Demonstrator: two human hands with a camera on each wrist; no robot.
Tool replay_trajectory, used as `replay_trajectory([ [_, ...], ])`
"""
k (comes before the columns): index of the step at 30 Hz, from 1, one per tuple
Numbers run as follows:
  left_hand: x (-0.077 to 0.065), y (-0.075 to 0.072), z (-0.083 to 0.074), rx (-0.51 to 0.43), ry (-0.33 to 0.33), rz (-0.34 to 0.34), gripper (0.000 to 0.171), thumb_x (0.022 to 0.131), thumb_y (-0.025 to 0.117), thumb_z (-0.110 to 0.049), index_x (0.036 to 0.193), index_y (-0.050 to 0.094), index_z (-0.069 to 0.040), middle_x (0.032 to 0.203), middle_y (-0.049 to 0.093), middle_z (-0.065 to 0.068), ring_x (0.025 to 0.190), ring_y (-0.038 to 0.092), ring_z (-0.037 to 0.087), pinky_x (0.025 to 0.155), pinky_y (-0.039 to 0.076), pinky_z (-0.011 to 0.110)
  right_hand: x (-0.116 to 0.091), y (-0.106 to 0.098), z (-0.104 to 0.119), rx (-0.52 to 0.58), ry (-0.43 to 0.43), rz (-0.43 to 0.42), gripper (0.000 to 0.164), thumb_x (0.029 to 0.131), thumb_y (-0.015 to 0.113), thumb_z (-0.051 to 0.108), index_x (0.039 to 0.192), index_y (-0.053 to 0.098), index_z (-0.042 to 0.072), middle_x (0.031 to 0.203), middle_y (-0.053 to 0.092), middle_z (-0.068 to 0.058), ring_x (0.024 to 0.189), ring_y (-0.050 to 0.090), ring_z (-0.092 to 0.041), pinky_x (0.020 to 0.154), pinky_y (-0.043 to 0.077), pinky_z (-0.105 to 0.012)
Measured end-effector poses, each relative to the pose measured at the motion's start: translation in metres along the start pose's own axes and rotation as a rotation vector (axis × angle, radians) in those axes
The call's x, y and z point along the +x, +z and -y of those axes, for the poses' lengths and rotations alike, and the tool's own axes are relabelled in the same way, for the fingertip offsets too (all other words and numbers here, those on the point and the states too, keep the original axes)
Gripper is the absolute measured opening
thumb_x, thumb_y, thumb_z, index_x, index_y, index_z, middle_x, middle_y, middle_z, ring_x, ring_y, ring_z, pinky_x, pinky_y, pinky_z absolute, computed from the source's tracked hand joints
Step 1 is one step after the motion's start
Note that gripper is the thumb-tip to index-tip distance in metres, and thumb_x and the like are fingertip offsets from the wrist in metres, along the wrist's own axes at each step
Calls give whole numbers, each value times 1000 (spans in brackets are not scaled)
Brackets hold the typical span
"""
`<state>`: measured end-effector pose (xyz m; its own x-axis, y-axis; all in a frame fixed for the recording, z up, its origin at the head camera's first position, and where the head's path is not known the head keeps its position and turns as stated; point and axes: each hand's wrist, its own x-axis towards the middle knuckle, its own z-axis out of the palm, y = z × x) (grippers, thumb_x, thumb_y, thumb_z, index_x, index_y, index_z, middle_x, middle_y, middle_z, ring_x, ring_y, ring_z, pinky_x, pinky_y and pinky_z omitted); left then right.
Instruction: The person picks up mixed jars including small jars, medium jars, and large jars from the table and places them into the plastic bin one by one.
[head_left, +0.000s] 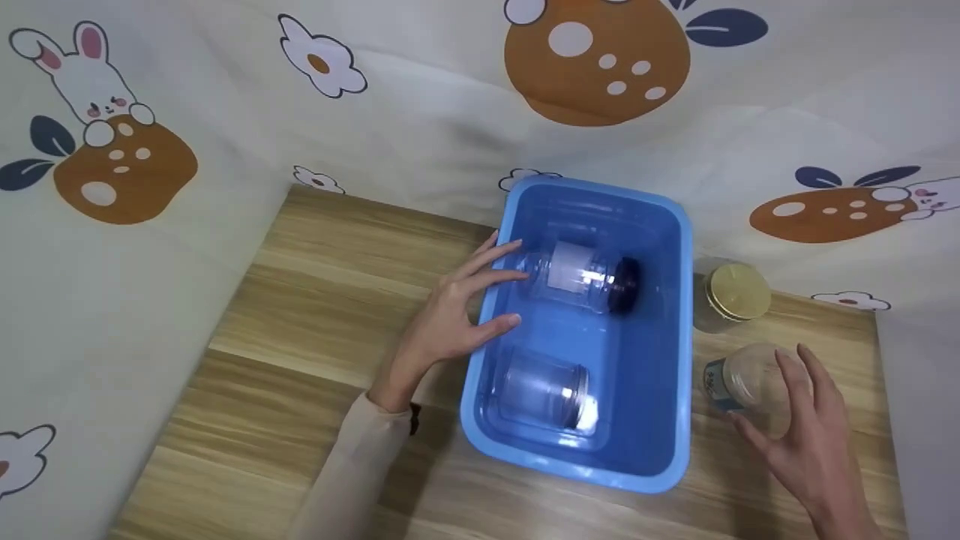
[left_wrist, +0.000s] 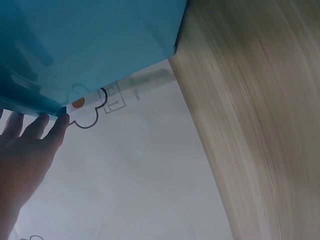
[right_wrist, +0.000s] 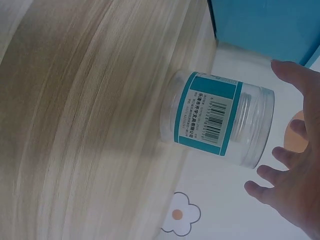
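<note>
A transparent jar (head_left: 739, 379) with a teal label (right_wrist: 207, 115) stands upright on the tabletop (head_left: 300, 315), just to the right of a blue bin (head_left: 684, 337), its label carrying a barcode. The right hand (head_left: 811, 439) is poised about its upper part, thumb on one side and fingers on the other; this grip is apart, with no contact showing. The wide spread seems to suit the jar's broad, round body, and standing upright leaves its sides within reach.

At the bin's other long side, the left hand (head_left: 450, 315) rests over the rim, its grip also apart and its fingers fairly straight, probably to steady the bin. Inside, a dark-lidded jar (head_left: 574, 276) with a white label and a second see-through jar (head_left: 544, 390) lie on their sides across the width, lids towards the right; lying down, they likely fit low between the walls. Behind the labelled jar, a gold-lidded jar (head_left: 739, 292) stands upright, close beside the bin.

The tabletop has a streaky wood grain. Around it rises a pale sheet (head_left: 420, 112) printed with oranges, rabbits and flowers, creased in places. A light sleeve (head_left: 345, 457) covers the left forearm.
</note>
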<state>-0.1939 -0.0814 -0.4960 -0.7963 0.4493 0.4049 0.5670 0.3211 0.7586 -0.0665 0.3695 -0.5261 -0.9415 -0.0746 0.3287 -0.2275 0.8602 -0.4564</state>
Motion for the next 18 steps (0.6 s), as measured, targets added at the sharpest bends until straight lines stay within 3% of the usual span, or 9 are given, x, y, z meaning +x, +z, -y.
replay_trajectory([
  [1,0,0,0,-7,0,1,56,90,61,-60,128,68,-19,154,43,-3,149,22,30,112,30,56,0,0,-1,1,5,-1,103,57,88,16,149,42,8,154,32,-28,127,35,-62,102,27,-74],
  [4,-1,0,1,-19,-6,6,58,89,62,-61,130,67,-20,155,41,-5,150,22,28,112,30,55,1,1,-3,2,23,-4,106,54,90,9,149,42,8,154,31,-27,128,35,-62,101,27,-74],
  [13,-7,2,4,-75,-64,18,62,90,61,-62,135,63,-19,162,27,-8,148,25,19,112,31,54,0,7,-5,34,132,27,109,58,93,8,152,39,12,157,28,-24,134,32,-56,99,27,-76],
  [18,-5,5,6,-122,-41,6,63,90,63,-59,137,61,-17,163,26,-3,147,28,20,112,31,55,1,6,-7,26,180,46,109,60,92,7,154,36,12,158,25,-22,137,30,-54,94,30,-77],
])
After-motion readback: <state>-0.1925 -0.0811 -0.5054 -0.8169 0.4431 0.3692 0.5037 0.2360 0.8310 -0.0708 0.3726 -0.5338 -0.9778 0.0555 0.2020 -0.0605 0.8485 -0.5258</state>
